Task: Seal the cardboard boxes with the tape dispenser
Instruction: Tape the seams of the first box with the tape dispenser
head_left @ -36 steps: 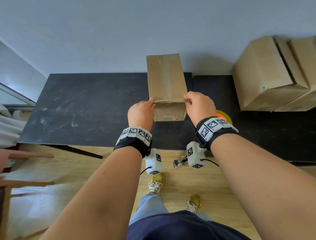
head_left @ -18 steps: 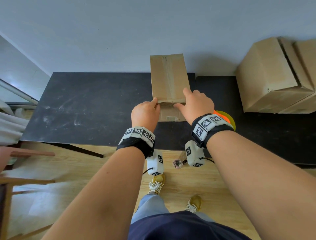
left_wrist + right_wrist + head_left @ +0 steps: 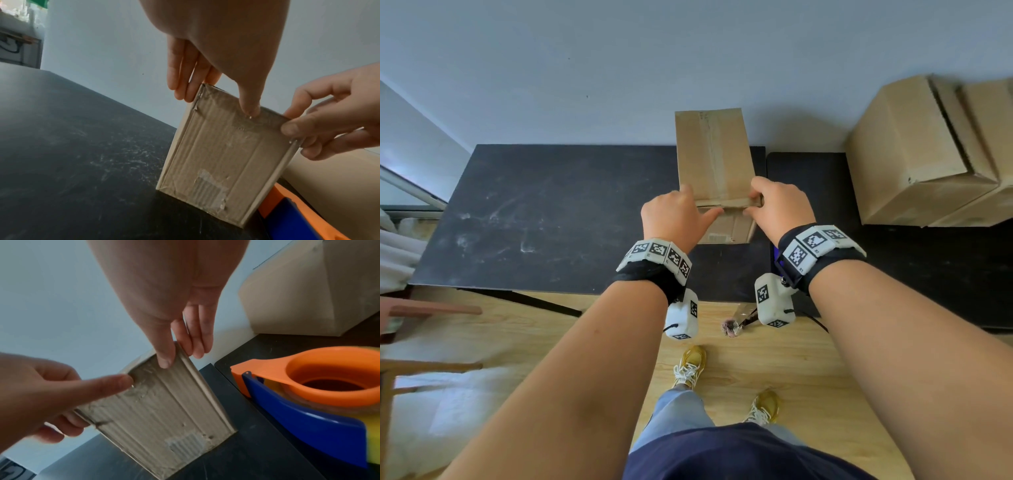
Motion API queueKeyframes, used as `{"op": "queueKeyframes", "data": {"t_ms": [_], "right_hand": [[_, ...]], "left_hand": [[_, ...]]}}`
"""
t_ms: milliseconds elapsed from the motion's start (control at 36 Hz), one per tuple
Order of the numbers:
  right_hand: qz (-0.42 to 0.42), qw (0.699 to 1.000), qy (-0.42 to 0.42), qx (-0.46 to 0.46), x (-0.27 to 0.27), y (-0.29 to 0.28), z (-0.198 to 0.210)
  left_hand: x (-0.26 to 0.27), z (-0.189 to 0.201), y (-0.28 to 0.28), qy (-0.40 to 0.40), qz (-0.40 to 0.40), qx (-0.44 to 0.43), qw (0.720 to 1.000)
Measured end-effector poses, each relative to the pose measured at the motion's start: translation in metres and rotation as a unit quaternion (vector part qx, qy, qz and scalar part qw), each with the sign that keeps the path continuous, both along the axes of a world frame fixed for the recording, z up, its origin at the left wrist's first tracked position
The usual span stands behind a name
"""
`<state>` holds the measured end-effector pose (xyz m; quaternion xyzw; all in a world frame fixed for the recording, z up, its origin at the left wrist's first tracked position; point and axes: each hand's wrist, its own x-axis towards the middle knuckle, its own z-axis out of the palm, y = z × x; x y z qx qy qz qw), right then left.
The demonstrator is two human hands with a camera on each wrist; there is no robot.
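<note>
A small oblong cardboard box stands on the black table, with a strip of tape along its top seam. My left hand holds its near left top corner, the thumb pressed on the near face and the fingers down the left side. At the near right top corner my right hand pinches the box between thumb and fingers. The orange and blue tape dispenser lies on the table just right of the box, below my right wrist, with no hand on it.
Two large cardboard boxes stand at the back right on a second black table. A wall rises right behind the small box. A wooden chair is at the far left, on the floor.
My right hand slid from the middle of the near face back to the right corner. My left thumb has stretched inward across the near face. The box has stayed in place.
</note>
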<state>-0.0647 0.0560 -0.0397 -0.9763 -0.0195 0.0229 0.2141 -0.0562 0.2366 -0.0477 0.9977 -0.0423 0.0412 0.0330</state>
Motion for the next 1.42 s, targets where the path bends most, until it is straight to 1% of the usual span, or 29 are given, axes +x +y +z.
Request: {"op": "queueKeyframes", "data": {"t_ms": [167,278,389,500,556,639,722,806,917,1028,1194,1305,1417], "right_hand": [[0.000,1.000,-0.005,0.007,0.004,-0.001,-0.001],[0.002,1.000,0.000,0.021,0.002,-0.006,-0.006],[-0.002,0.999,-0.014,0.033,0.000,-0.007,-0.007],[-0.020,0.999,-0.024,0.038,-0.001,-0.003,-0.008],[-0.025,0.998,-0.029,0.050,-0.002,-0.003,-0.009],[-0.035,0.997,-0.028,0.067,-0.005,-0.002,-0.010],[-0.058,0.994,-0.023,0.086,-0.009,0.000,-0.011],[-0.061,0.993,-0.009,0.106,-0.012,0.005,-0.010],[-0.061,0.988,0.007,0.139,-0.012,0.024,-0.005],[-0.079,0.982,0.028,0.170,0.000,0.056,-0.005],[-0.044,0.983,0.049,0.170,0.022,0.110,-0.005],[-0.057,0.983,0.043,0.169,0.037,0.138,-0.008],[-0.083,0.983,0.036,0.162,0.048,0.150,-0.011]], "left_hand": [[0.004,0.000,-0.002,0.008,0.009,0.000,1.000],[0.001,-0.003,-0.004,0.008,0.022,-0.014,1.000],[0.002,-0.004,-0.003,0.000,0.017,-0.017,1.000],[0.004,-0.003,-0.001,0.016,0.023,-0.038,0.999],[0.003,-0.005,0.001,0.018,0.033,-0.058,0.998],[-0.005,-0.008,0.005,0.021,0.044,-0.109,0.993],[-0.013,-0.010,0.009,0.026,0.059,-0.170,0.983],[-0.022,-0.013,0.015,0.013,0.078,-0.210,0.975],[-0.031,-0.018,0.033,-0.020,0.109,-0.236,0.965],[-0.024,-0.018,0.066,-0.038,0.119,-0.229,0.965],[-0.002,-0.014,0.123,-0.036,0.129,-0.199,0.971],[0.014,-0.013,0.149,-0.026,0.110,-0.192,0.975],[0.029,-0.010,0.161,-0.008,0.077,-0.195,0.978]]}}
